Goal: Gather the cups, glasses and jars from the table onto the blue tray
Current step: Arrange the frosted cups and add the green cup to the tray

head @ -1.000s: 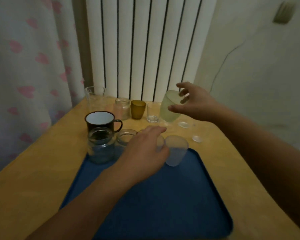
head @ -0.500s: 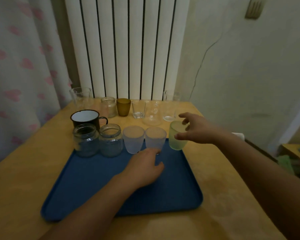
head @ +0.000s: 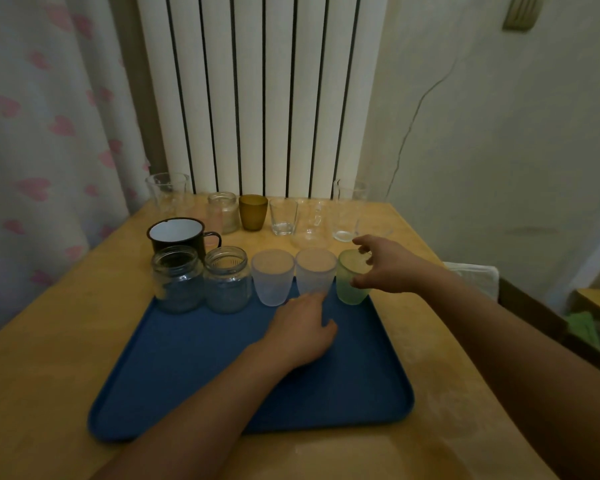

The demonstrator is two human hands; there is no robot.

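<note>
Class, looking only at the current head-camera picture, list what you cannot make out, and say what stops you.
- Left hand: its fingertips, hidden behind its own knuckles; whether it touches the frosted cup is unclear.
- Green cup: its right side, covered by the right hand.
- Clear glasses at the table's back: their number and outlines, lost in dim light.
- Blue tray: part of its near edge, behind the left forearm.

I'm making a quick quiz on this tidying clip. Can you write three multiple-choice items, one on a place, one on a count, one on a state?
1. Where is the green cup?
A. far right corner of the blue tray
B. beside the radiator
C. inside the mug

2. How many frosted white cups stand on the tray?
A. none
B. two
C. five

3. What is the right hand doing?
A. lying flat on the table
B. gripping the green cup
C. lifting the tray

Key: 1 A, it stands in that corner; 2 B, a pair left of the green cup; 3 B, fingers curl round it.
</note>
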